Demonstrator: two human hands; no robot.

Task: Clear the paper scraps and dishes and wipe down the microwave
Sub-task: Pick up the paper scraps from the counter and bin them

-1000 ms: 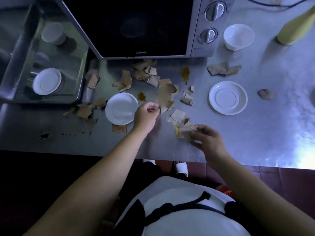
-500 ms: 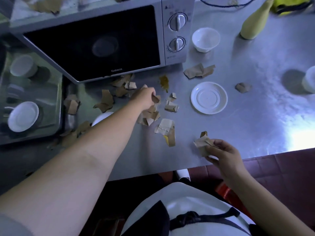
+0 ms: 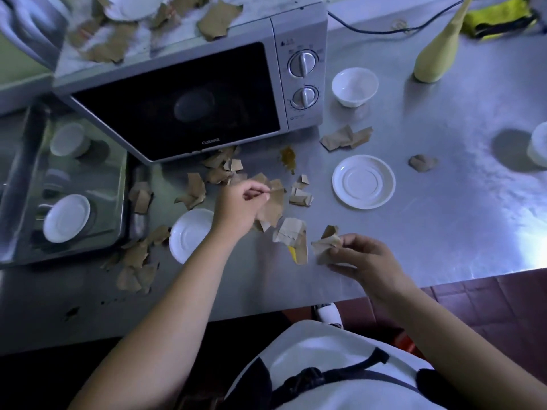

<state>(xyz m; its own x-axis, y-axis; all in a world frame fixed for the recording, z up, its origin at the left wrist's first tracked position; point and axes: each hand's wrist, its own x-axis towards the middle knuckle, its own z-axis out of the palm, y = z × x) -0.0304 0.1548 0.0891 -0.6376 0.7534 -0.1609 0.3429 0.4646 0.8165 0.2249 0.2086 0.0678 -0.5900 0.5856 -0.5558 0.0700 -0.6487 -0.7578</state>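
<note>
Brown paper scraps (image 3: 195, 190) litter the steel counter (image 3: 444, 232) in front of the silver microwave (image 3: 183, 108), and more scraps (image 3: 217, 20) lie on its top. My left hand (image 3: 239, 207) pinches a large brown scrap (image 3: 273, 207) just in front of the microwave. My right hand (image 3: 362, 258) holds a bunch of crumpled scraps (image 3: 325, 245) near the counter's front edge. A torn piece with a yellow edge (image 3: 293, 239) lies between my hands. One white saucer (image 3: 189, 233) sits under my left forearm, another saucer (image 3: 363, 181) to the right. A small white bowl (image 3: 354, 86) stands beside the microwave.
A steel sink (image 3: 17, 184) on the left holds a white saucer (image 3: 65, 218) and a cup (image 3: 69, 139). A yellow bottle (image 3: 438, 51), a black cable (image 3: 384, 28) and a yellow cloth (image 3: 500, 19) are at the back right. Brown sauce stain (image 3: 288, 157) marks the counter.
My left hand has pulled back from under the microwave front with a large scrap pinched in it. My right hand has moved up and left, still holding its scraps.
</note>
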